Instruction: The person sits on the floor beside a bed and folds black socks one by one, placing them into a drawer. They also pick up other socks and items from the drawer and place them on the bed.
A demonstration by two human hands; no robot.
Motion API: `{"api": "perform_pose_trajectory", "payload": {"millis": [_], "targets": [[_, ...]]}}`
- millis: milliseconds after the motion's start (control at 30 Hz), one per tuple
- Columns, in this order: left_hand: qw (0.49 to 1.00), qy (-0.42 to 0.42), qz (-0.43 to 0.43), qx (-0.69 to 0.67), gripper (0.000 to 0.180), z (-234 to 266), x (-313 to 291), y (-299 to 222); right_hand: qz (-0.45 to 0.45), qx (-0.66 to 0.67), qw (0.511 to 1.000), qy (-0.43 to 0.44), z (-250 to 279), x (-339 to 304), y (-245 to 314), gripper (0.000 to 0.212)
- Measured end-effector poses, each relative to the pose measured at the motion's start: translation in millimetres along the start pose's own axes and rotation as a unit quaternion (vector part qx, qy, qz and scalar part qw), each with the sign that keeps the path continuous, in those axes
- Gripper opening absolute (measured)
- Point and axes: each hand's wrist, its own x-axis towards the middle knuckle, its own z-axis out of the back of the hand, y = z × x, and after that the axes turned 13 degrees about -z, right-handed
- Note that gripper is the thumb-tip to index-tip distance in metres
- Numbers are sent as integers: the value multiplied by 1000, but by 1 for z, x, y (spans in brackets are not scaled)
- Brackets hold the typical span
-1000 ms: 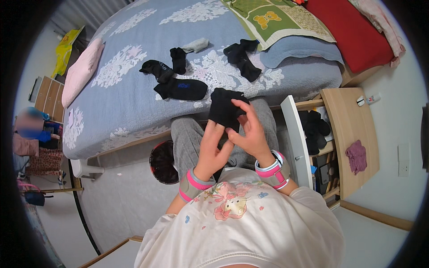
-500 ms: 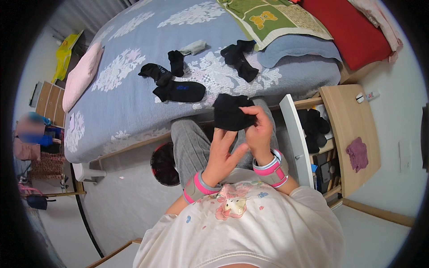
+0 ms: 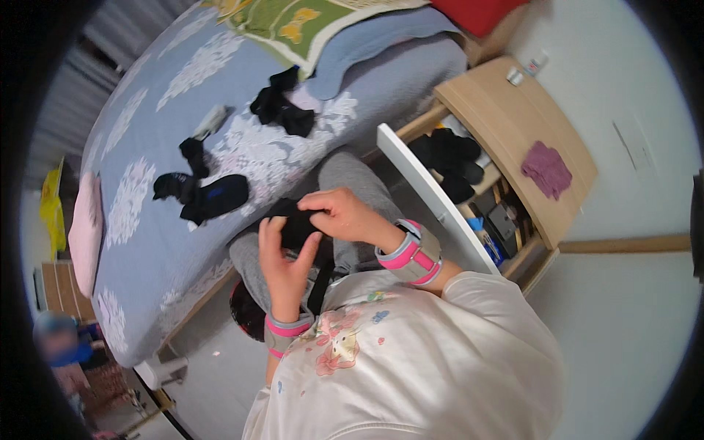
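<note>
I see a bed with a grey-blue floral quilt (image 3: 147,220) filling 9 to 12 o'clock, its near edge running diagonally from 7 toward 1. Loose dark items lie on the quilt: black sock pile (image 3: 209,198) at 10 o'clock from the hands, a smaller black sock (image 3: 194,152) just above it, another black bundle (image 3: 281,108) toward 12, and a small grey roll (image 3: 213,119) near that. Green patterned pillow (image 3: 293,22) at 12, red cushion (image 3: 477,11) at 1. Pink pillow (image 3: 84,231) at the quilt's 9 o'clock rim.

At 2 o'clock: wooden nightstand (image 3: 506,117) with its white drawer front (image 3: 433,198) pulled out, more black socks (image 3: 449,158) inside, purple cloth (image 3: 546,169) on top. The drawer front sits just beside the right forearm, tight on that side.

Both hands are over the lap in grey trousers. Right hand (image 3: 345,216) is closed around a black sock (image 3: 297,224), fingers pinching its top edge. Left hand (image 3: 282,260) is upright at 7 o'clock of the sock, fingers half spread and pressed against its near side; palm hold, not a full clench. The sock sits between the hands, just off the bed edge.

Bare pale floor from 3 to 5 o'clock, and a strip at 7. Blurred person far off at 8
</note>
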Motion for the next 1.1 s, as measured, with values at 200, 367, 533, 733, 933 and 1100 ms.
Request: {"api": "perform_pose_trajectory", "payload": {"millis": [200, 367, 533, 733, 933, 1100], "targets": [[992, 93, -70, -44, 56, -24, 29, -20, -72, 91, 978, -175, 25, -28, 8, 21], [959, 230, -33, -164, 66, -55, 43, -19, -177, 329, 925, -65, 60, -49, -6, 16], [951, 256, -60, -164, 82, -82, 55, -18, -153, 322, 923, -143, 79, -77, -11, 20], [926, 242, 10, -290, 73, -89, 44, -10, -154, 55, 860, -484, 139, -110, -63, 16], [931, 200, 51, -300, 55, -79, 40, 2, -175, -190, 879, -401, 165, -118, -119, 16], [941, 169, 51, -288, 45, -71, 34, 8, -182, -382, 849, -317, 153, -105, -107, 7]]}}
